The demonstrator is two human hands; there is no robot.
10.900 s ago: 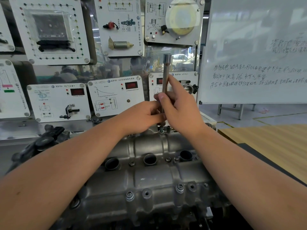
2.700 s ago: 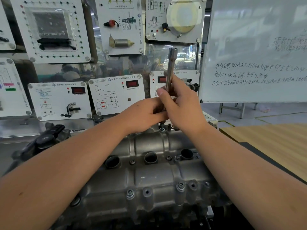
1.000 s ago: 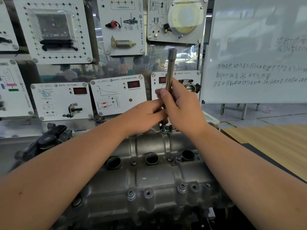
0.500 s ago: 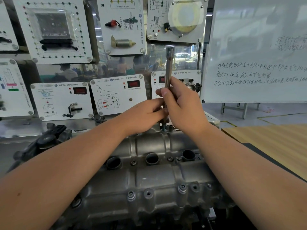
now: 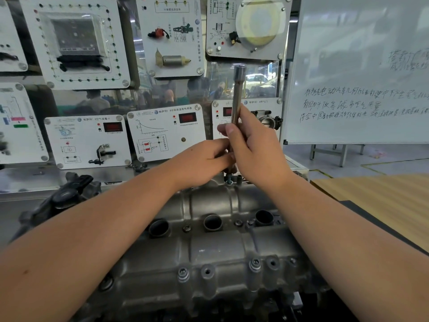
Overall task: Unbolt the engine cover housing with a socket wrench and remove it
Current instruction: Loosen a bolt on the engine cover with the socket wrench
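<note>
Both forearms reach forward over the engine cover housing [image 5: 218, 249], a grey cast metal cover that fills the lower middle of the view, and the hands meet at its far edge. The right hand [image 5: 255, 149] wraps its fingers and thumb around the lower part of a long socket extension bar [image 5: 237, 94], which stands nearly upright with its top leaning slightly to the right. The left hand [image 5: 204, 161] pinches the same bar lower down, fingers curled against it just under the right thumb. The bar's bottom end sits on a bolt [image 5: 229, 180] at the housing's far rim, and the bolt stands proud of the metal. Compared with half a second ago, the hands and bar are in almost the same place, with no clear shift in the grip
</note>
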